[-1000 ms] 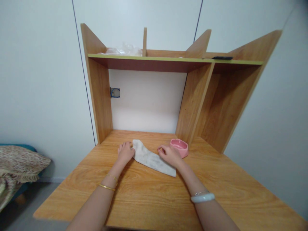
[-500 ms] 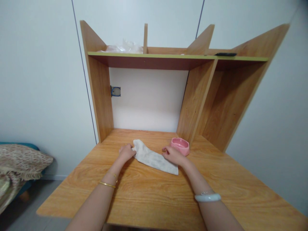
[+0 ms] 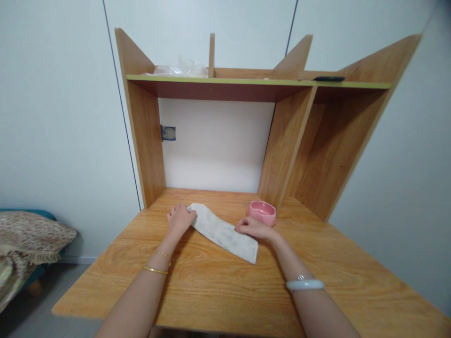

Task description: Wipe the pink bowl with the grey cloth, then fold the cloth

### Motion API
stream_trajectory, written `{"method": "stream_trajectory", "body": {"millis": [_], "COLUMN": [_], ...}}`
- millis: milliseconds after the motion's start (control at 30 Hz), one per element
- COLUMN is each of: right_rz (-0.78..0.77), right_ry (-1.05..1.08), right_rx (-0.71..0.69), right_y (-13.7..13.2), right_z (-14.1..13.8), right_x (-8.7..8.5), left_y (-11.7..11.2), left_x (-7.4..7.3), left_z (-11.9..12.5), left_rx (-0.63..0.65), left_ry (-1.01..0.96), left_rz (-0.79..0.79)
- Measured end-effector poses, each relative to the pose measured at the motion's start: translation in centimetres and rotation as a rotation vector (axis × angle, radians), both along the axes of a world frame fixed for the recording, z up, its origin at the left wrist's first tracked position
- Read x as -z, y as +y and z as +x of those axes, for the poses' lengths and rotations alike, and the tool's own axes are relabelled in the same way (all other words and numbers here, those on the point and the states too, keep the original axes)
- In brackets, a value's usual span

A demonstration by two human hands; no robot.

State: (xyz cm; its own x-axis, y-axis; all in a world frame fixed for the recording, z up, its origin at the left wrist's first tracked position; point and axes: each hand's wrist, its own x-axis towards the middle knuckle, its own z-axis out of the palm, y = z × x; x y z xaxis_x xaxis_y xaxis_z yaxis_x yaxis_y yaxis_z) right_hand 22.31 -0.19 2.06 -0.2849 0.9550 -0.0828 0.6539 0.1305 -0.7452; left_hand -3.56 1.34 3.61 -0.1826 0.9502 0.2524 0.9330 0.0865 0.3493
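Note:
A long grey-white cloth (image 3: pixel 223 233) lies flat and slanted on the wooden desk (image 3: pixel 218 281). My left hand (image 3: pixel 179 218) rests on its far left end with the fingers curled and pinched on the edge. My right hand (image 3: pixel 252 227) grips the cloth's right side near its near end, fingers bent together. A small pink dish (image 3: pixel 262 212) stands just behind my right hand, close to the upright shelf panel.
The desk carries a wooden hutch (image 3: pixel 282 141) with side compartments and a top shelf holding clear plastic (image 3: pixel 179 69) and a dark flat object (image 3: pixel 329 79). A wall socket (image 3: pixel 168 133) shows in the back panel. A patterned blanket (image 3: pixel 28 234) lies at far left.
Both hands have drawn the cloth a little to the left and stretched it out straighter; the left hand moved left with the cloth's end. The pink dish has stayed put.

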Motion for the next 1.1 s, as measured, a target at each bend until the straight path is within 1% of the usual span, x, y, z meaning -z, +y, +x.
{"method": "stream_trajectory", "body": {"millis": [67,167,300,400,567,667,733,800,867,967,1033,1100], "right_rz": [-0.021,-0.052,-0.108,-0.119,-0.165,-0.188,-0.198,-0.187,-0.134,-0.031,-0.04,-0.11], "right_ry": [0.057,0.143,0.226,0.186,0.074,0.057,0.046,0.037,0.039,0.02,-0.024,-0.074], "right_rx": [-0.011,-0.002,0.015,0.01,-0.046,-0.07,-0.072,-0.042,0.01,0.059,0.029,-0.028], "right_y": [-0.1,-0.6,-1.2,-1.3,-1.2,-1.2,-1.4,-1.5,-1.6,-1.5,-1.4,-1.4], "right_z": [-0.2,-0.6,-0.9,-0.7,0.4,0.9,0.9,0.7,0.5,0.4,0.5,0.5], "right_x": [-0.2,-0.6,-1.0,-1.2,-1.4,-1.4,-1.3,-1.3,-1.3,-1.6,-1.8,-1.9], "left_y": [-0.1,-0.3,-0.5,-0.3,0.4,0.6,0.5,0.5,0.5,0.6,0.7,0.7], "left_x": [-0.2,-0.2,0.1,0.2,0.8,1.0,1.1,1.1,1.0,1.0,1.0,1.0], "left_z": [-0.2,-0.2,0.0,0.3,0.8,1.1,1.2,1.3,1.3,1.2,1.1,1.0], "left_rx": [-0.046,-0.08,-0.068,0.038,0.298,0.397,0.43,0.456,0.473,0.458,0.444,0.437], "left_ry": [0.01,0.022,0.006,-0.016,-0.08,-0.088,-0.092,-0.099,-0.106,-0.11,-0.111,-0.111], "left_rz": [0.01,0.014,0.103,0.161,0.157,0.166,0.175,0.186,0.202,0.234,0.244,0.24]}}
